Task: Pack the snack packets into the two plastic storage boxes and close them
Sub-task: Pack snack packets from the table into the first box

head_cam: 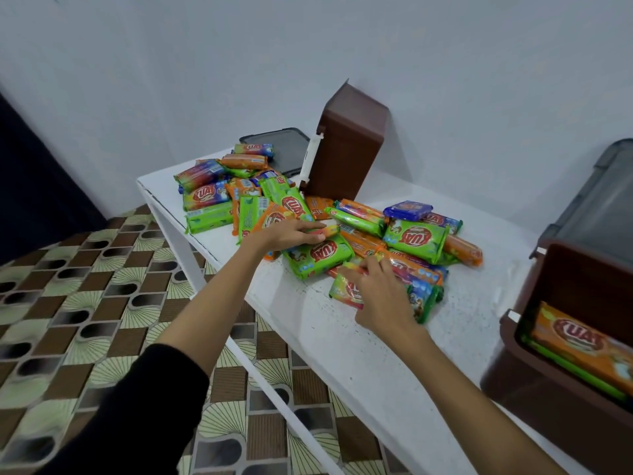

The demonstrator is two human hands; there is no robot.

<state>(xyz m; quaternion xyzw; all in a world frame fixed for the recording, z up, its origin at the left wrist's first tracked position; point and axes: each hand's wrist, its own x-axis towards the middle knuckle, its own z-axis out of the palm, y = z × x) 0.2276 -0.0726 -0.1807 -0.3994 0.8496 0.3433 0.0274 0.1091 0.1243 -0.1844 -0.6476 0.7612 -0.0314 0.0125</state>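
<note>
A heap of green, orange and rainbow snack packets (416, 238) lies on the white table (359, 354). My left hand (291, 234) reaches into the heap and pinches a small rainbow packet (327, 230) between thumb and fingers. My right hand (380, 293) holds a rainbow packet (346, 289) at the heap's near edge. A brown storage box (346, 149) stands on its side at the back, its grey lid (284, 149) lying flat beside it. A second brown box (561, 365) at the right holds an orange packet (582, 344) and a green one; its grey lid (603, 197) leans behind it.
The table's left edge drops to a patterned tile floor (85, 303). A plain wall runs behind the table. A dark surface (30, 180) stands at the far left. Bare tabletop shows between the heap and the right box.
</note>
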